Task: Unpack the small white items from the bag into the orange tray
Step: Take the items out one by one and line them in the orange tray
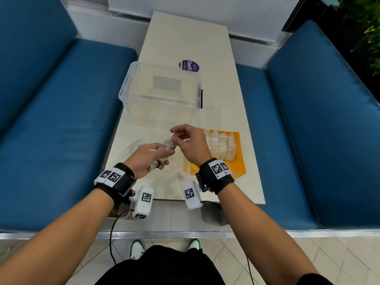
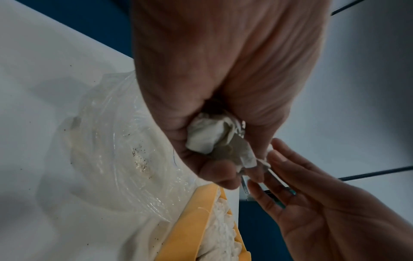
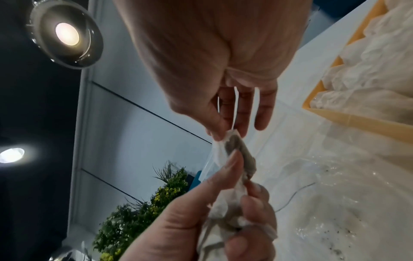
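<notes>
**Right now: right hand pinching one sachet off the left hand's bunch, tray just to the right**

Nearest, the left hand (image 1: 149, 157) is curled round a small bunch of crumpled white paper sachets (image 2: 206, 136), palm up, thumb pressing them in. One small white sachet with a dark filling (image 3: 234, 148) sticks out of that bunch, long axis running from the left fingers up and away toward the right hand (image 1: 190, 144). Right hand's thumb and forefinger pinch its far tip; remaining fingers loose, fairly straight. So the sachet bridges both grips, right hand holding the free end.

Just below and left of the grips, the crumpled clear plastic bag (image 2: 116, 155) lies flat on the pale table (image 1: 185, 42), dark specks inside; looks emptied, though I cannot tell for sure.

Just right of the right hand sits the orange plastic tray (image 1: 238, 167), already mostly packed with rows of white sachets (image 1: 223, 146); bare orange floor shows at its near end. My read: the move is a short pull right and down, nothing in between.

Beyond the grips stands a clear plastic storage box (image 1: 160, 93), and past it a purple round label (image 1: 188, 65). Neither blocks the path.
</notes>
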Motion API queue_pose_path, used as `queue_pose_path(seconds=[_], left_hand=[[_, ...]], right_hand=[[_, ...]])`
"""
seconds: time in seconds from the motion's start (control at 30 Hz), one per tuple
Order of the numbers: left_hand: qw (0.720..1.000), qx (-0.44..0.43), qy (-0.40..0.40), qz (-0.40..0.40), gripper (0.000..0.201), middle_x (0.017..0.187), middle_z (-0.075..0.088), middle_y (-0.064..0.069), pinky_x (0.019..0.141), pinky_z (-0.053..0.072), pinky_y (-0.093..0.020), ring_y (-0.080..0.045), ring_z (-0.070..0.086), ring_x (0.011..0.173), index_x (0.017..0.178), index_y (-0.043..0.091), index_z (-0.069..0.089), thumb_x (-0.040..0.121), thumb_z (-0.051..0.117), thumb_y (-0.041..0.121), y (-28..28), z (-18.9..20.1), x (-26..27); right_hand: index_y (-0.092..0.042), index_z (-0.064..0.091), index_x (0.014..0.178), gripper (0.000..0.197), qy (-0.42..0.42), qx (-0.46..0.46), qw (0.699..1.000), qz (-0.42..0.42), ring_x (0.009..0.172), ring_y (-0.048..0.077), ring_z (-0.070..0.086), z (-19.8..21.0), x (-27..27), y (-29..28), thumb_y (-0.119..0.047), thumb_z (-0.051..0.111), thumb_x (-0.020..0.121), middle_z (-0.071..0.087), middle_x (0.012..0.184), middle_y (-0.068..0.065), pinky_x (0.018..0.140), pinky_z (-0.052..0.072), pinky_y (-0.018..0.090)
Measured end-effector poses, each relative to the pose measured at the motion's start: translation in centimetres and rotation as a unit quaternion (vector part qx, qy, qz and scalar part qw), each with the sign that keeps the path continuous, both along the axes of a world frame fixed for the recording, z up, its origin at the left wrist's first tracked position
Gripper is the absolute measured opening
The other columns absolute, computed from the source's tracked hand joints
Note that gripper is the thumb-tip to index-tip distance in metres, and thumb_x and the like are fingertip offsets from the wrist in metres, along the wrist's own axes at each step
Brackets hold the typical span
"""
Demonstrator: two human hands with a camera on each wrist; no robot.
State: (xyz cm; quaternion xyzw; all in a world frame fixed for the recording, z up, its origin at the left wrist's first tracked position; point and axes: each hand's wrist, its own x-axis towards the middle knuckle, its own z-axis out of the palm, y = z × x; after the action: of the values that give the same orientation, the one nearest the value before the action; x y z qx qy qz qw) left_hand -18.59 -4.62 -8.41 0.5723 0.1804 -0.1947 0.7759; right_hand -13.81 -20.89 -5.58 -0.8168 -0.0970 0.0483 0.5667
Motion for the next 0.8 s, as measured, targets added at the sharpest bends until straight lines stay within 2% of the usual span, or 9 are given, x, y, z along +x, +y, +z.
queue_pose_path(seconds=[0.1,0.17,0.23,0.3,0.4,0.47,0.53,0.67,0.8], left_hand=[[1.000,-0.001,0.001,-0.008,0.062,0.078,0.062,-0.005,0.052,0.043,-0.027,-0.019,0.062,0.065,0.115,-0.002,0.068,0.069,0.093,0.031,-0.2,0.1,0.0],[1.000,-0.015,-0.004,-0.020,0.063,0.076,0.059,-0.006,0.052,0.042,-0.026,-0.019,0.060,0.065,0.108,0.002,0.071,0.065,0.094,0.041,-0.4,0.2,0.2],[0.999,-0.027,-0.013,-0.020,0.043,0.077,0.057,-0.006,0.051,0.041,-0.026,-0.019,0.058,0.064,0.097,0.006,0.070,0.077,0.088,0.039,-0.8,0.4,0.3],[1.000,-0.018,-0.024,-0.003,0.028,0.080,0.057,-0.009,0.050,0.040,-0.026,-0.020,0.058,0.062,0.099,0.004,0.069,0.088,0.080,0.027,-1.3,0.6,0.4],[0.999,0.025,-0.044,0.016,0.020,0.086,0.059,-0.016,0.048,0.040,-0.028,-0.022,0.060,0.060,0.106,-0.004,0.069,0.092,0.074,0.010,-2.1,0.7,0.5],[0.997,0.051,-0.054,0.018,0.026,0.087,0.059,-0.019,0.048,0.042,-0.029,-0.023,0.062,0.062,0.108,-0.007,0.070,0.090,0.077,0.012,-2.4,0.8,0.7],[0.996,0.067,-0.059,0.018,0.032,0.084,0.060,-0.019,0.048,0.043,-0.028,-0.021,0.062,0.061,0.110,-0.007,0.070,0.088,0.080,0.014,-2.8,1.0,0.8],[0.988,0.130,-0.077,0.005,0.027,0.071,0.059,-0.016,0.043,0.040,-0.023,-0.015,0.056,0.046,0.104,-0.004,0.071,0.087,0.081,0.015,-3.5,1.6,1.0],[0.981,0.166,-0.099,-0.008,0.026,0.067,0.061,-0.010,0.045,0.041,-0.025,-0.014,0.058,0.051,0.102,-0.001,0.074,0.085,0.084,0.017,-4.2,1.2,1.4]], right_hand=[[-0.016,0.075,0.104,0.022,0.001,0.007,1.000,-0.006,0.079,0.015,0.067,0.0,0.4,-0.4,-0.003,0.063,0.091,0.070,0.086,-0.006,0.076,0.059,0.031],[-0.017,0.075,0.106,0.023,0.006,0.012,1.000,-0.004,0.072,0.015,0.065,0.0,0.5,-0.8,-0.003,0.060,0.094,0.068,0.090,-0.002,0.066,0.055,0.027],[-0.015,0.074,0.108,0.024,-0.006,0.008,1.000,0.000,0.070,0.014,0.062,0.1,0.5,-1.2,-0.003,0.058,0.097,0.067,0.097,0.003,0.062,0.049,0.018],[-0.016,0.074,0.110,0.025,-0.016,0.010,1.000,0.003,0.073,0.016,0.063,0.2,0.6,-1.6,-0.004,0.056,0.098,0.067,0.102,0.005,0.064,0.048,0.016],[-0.019,0.074,0.110,0.026,-0.023,0.006,1.000,0.005,0.088,0.019,0.066,0.0,0.9,-2.0,-0.005,0.056,0.098,0.066,0.108,0.001,0.077,0.054,0.028],[-0.024,0.074,0.109,0.027,-0.029,-0.006,1.000,0.002,0.099,0.021,0.067,-0.2,1.1,-2.3,-0.008,0.055,0.098,0.066,0.112,-0.001,0.087,0.057,0.041],[-0.026,0.074,0.109,0.028,-0.033,-0.018,0.999,0.004,0.103,0.020,0.066,-0.2,1.1,-2.8,-0.009,0.055,0.097,0.066,0.114,-0.001,0.091,0.057,0.044],[-0.021,0.075,0.110,0.021,-0.067,-0.063,0.996,0.012,0.096,0.012,0.064,0.2,1.4,-4.1,-0.012,0.062,0.096,0.065,0.108,0.002,0.090,0.055,0.029],[-0.017,0.077,0.095,0.007,-0.113,-0.134,0.984,0.044,0.082,0.011,0.064,0.9,1.9,-5.8,-0.018,0.073,0.090,0.066,0.092,0.000,0.080,0.054,0.025]])
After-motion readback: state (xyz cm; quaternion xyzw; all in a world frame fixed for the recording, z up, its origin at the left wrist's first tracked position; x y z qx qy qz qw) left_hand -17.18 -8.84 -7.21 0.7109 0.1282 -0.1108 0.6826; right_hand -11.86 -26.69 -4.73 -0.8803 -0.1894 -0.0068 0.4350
